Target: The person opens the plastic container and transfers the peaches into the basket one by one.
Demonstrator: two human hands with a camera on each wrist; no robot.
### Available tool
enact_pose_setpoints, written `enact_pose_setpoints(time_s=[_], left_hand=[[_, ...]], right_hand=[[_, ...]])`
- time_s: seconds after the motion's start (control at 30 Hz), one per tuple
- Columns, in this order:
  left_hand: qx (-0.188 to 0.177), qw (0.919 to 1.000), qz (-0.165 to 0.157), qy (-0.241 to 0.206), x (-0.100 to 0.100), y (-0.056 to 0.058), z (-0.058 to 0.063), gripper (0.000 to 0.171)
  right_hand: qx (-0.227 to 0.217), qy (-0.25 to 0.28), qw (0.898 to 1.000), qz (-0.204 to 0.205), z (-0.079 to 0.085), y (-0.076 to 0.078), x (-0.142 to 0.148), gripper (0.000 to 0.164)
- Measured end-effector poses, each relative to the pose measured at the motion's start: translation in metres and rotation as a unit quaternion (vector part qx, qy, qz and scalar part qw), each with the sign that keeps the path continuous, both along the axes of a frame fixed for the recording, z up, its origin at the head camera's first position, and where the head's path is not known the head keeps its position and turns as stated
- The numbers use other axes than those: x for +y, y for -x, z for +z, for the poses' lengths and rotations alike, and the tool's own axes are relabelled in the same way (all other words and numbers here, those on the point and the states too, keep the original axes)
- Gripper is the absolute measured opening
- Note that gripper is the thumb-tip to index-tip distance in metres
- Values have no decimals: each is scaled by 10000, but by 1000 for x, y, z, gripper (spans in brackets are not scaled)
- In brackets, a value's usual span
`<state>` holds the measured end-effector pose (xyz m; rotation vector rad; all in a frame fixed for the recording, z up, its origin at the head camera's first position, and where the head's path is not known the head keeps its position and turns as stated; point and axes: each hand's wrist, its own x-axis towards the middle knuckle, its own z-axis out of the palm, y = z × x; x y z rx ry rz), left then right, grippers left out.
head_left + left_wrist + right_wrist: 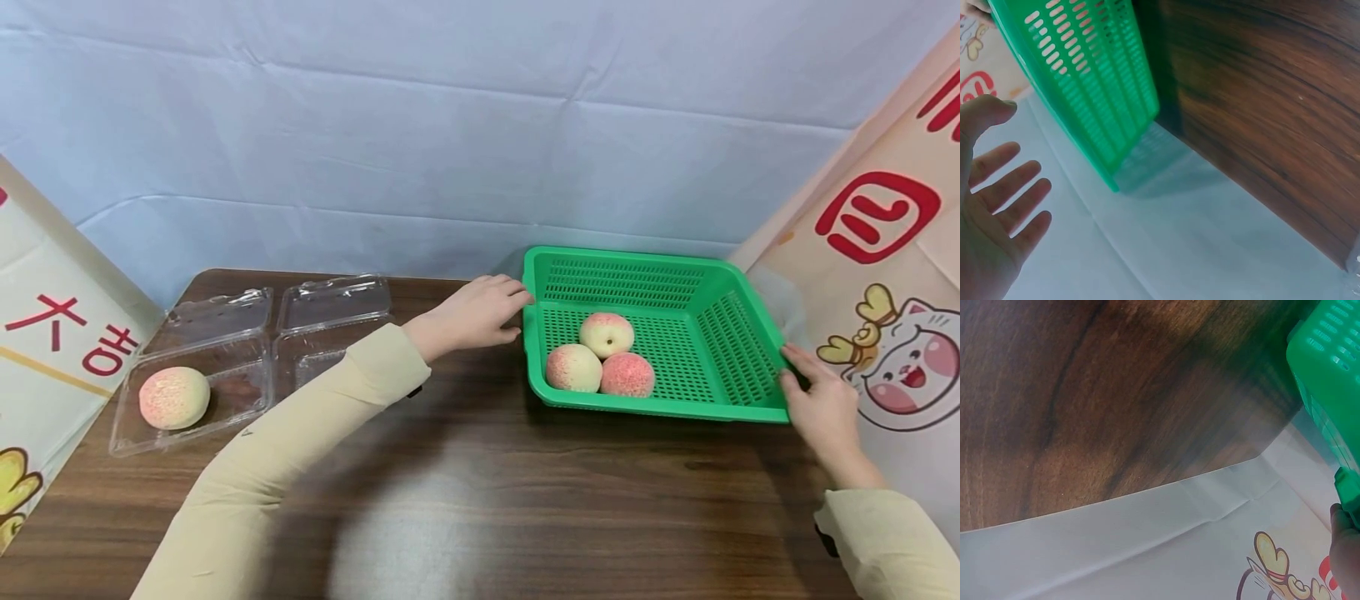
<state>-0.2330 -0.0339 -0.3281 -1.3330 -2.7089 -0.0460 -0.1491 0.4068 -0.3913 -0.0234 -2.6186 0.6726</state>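
Observation:
A green plastic basket (675, 408) with slotted walls stands on the right of the table, and three pink-and-cream peaches (607, 335) lie together in its left half. At its right rim, my right hand (825, 408) grips the edge; in the right wrist view only part of that hand (1346, 553) shows, beside the rim. My left hand (480, 312) is by the left rim. The left wrist view shows this hand (991, 206) with its fingers spread and a gap between them and the basket (1094, 94).
A clear plastic clamshell container (247, 400) lies unfolded at the table's left, partly behind the left sleeve, with one peach (175, 398) in its near-left part. The brown wooden table (600, 500) backs onto a pale cloth (450, 150). Printed sheets (900, 333) hang at both sides.

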Motion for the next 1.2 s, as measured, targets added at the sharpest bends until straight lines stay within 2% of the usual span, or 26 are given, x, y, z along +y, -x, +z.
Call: enact_pose_setpoints(time_s=[0.27, 0.97, 1.2], left_hand=[[-90, 9997, 145, -168, -20, 2, -2, 42], [267, 9991, 201, -277, -61, -4, -2, 40], [184, 9984, 361, -393, -75, -7, 0, 40]], right_hand=[[73, 46, 10000, 39, -2, 0, 1, 37], [134, 19, 9999, 60, -2, 0, 2, 36], [50, 26, 10000, 20, 0, 0, 1, 37]])
